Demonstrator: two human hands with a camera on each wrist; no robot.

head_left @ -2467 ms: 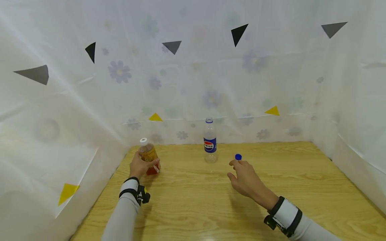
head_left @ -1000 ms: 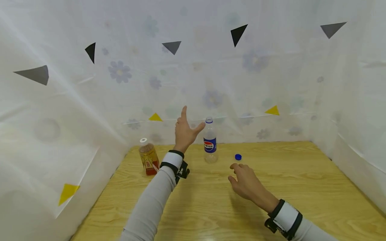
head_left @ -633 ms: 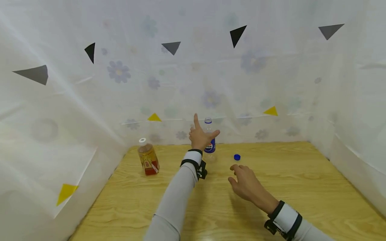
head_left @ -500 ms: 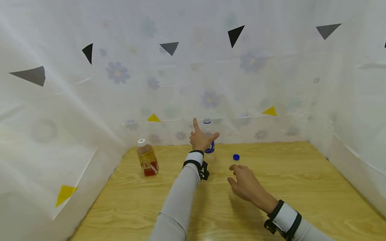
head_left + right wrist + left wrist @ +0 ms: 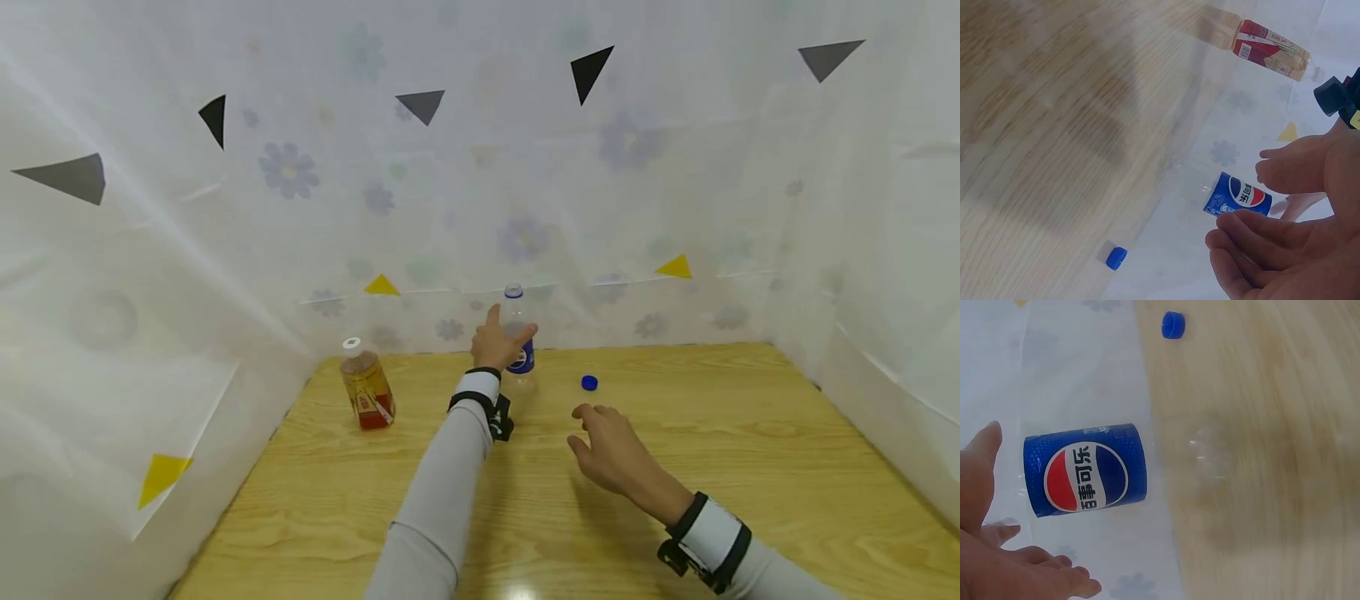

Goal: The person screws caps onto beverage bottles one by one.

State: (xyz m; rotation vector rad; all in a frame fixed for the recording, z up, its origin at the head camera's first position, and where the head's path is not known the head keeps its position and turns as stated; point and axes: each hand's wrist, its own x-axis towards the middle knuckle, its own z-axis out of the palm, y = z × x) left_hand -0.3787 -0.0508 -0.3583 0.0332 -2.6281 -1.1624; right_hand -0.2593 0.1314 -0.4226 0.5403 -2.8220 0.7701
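A clear plastic Pepsi bottle with a blue label stands upright and capless near the back of the table. My left hand reaches up to it, thumb and fingers spread at its side. The left wrist view shows a gap between that hand and the blue label; nothing is gripped. Right of the bottle, a blue bottle cap lies on the tabletop. My right hand hovers just in front of the cap, fingers loosely bent and holding nothing.
A white-capped bottle of reddish-brown drink stands at the left of the wooden table. White sheeting with flower prints and paper triangles walls in the back and both sides.
My left hand has let go of the brown drink bottle and moved right to the Pepsi bottle, then barely shifted over the last half second. My right hand has stayed near the cap.
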